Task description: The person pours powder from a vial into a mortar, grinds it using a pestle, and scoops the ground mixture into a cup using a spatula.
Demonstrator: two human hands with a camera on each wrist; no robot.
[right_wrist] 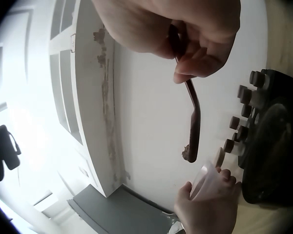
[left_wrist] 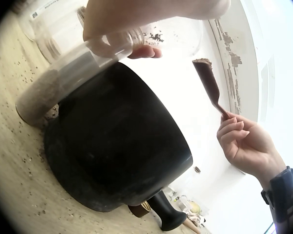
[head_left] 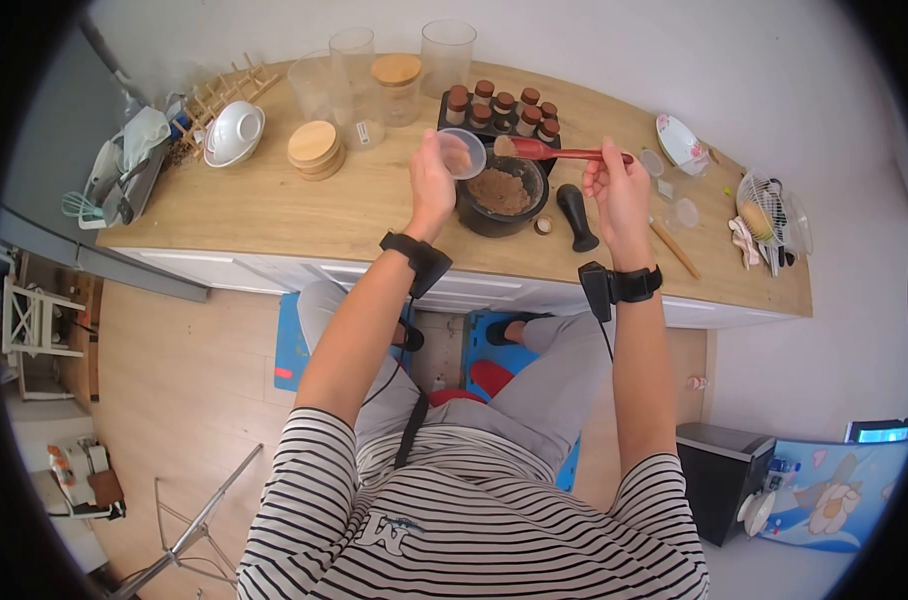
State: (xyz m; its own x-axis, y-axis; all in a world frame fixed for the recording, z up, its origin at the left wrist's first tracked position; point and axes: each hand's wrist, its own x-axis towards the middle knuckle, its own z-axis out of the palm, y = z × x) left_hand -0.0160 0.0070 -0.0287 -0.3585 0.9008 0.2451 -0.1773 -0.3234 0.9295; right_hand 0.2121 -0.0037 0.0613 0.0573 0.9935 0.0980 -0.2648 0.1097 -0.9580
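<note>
My left hand [head_left: 433, 186] holds a small clear plastic cup [head_left: 470, 146] by its side, over the left rim of a black mortar [head_left: 486, 226]. Brown powder [head_left: 498, 191] lies in the mortar. Between its fingers and thumb, my right hand [head_left: 617, 190] pinches the handle of a dark red spatula [head_left: 544, 150]. The spatula's blade [left_wrist: 208, 80] carries brown powder at its tip and hangs over the mortar's far side, close to the cup. A clear glass bottle [left_wrist: 41, 95] with brown powder in it stands close beside the mortar, its threaded neck partly behind my left hand.
A black pestle [head_left: 575, 216] and a small cap [head_left: 544, 225] lie right of the mortar. Behind it stands a rack of spice jars [head_left: 481, 115]. Glass canisters [head_left: 399, 95] and white bowls [head_left: 235, 133] are to the left. A wooden stick [head_left: 676, 248] and wire basket [head_left: 757, 208] are right.
</note>
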